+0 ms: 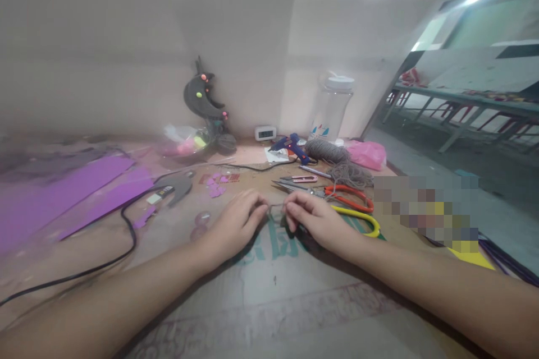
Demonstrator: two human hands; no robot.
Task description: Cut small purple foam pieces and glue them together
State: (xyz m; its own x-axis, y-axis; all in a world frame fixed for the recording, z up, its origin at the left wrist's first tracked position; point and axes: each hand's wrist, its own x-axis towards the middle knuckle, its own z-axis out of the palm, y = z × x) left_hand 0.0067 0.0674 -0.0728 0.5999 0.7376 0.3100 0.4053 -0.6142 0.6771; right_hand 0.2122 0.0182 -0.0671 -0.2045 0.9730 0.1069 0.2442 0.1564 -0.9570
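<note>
A short thin strand, grey like yarn (275,205), stretches between my two hands above the cardboard tabletop. My left hand (244,216) pinches one end between thumb and fingertips. The other end is in my right hand (314,217), whose fingers are curled closed; something dark shows beneath them, too shaded to name. Just beyond my right hand lie orange-handled scissors (351,197) and pink thread snips (304,179). A yellow-handled pair of scissors (370,223) is partly hidden behind that hand.
A ball of grey yarn (326,151), a blue glue gun (295,147), a pink plastic bag (368,155) and a clear bottle (332,106) stand at the back. A dark crescent moon ornament (197,98) rises behind. Purple sheets (67,196) and a black cord (133,238) lie left.
</note>
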